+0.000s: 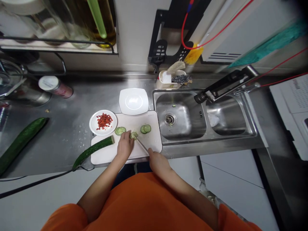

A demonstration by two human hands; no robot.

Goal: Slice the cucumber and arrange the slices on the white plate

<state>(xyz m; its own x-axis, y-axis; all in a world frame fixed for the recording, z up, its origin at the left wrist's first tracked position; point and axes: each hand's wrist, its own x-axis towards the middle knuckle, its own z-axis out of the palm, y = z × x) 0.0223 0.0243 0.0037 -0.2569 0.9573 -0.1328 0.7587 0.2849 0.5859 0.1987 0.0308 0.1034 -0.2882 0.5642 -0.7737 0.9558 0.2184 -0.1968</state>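
We see cucumber slices (133, 136) near the middle of the white board (154, 139). The left hand (125, 143) has its fingertips close beside the knife (142, 145), so a slip of the blade could, we judge, nick them. That hand slants forward, fingers bunched, pinching the slices' edge; the right hand (159, 162) angles inward, fingers curled round the handle.

No text, label, brand, number or sign can be read.

I count two cucumbers (93, 150), two white plates (133, 102), one board (154, 139), one knife (142, 145), two basins (181, 120) — and, seemingly, three slice clusters (145, 129) — before me.
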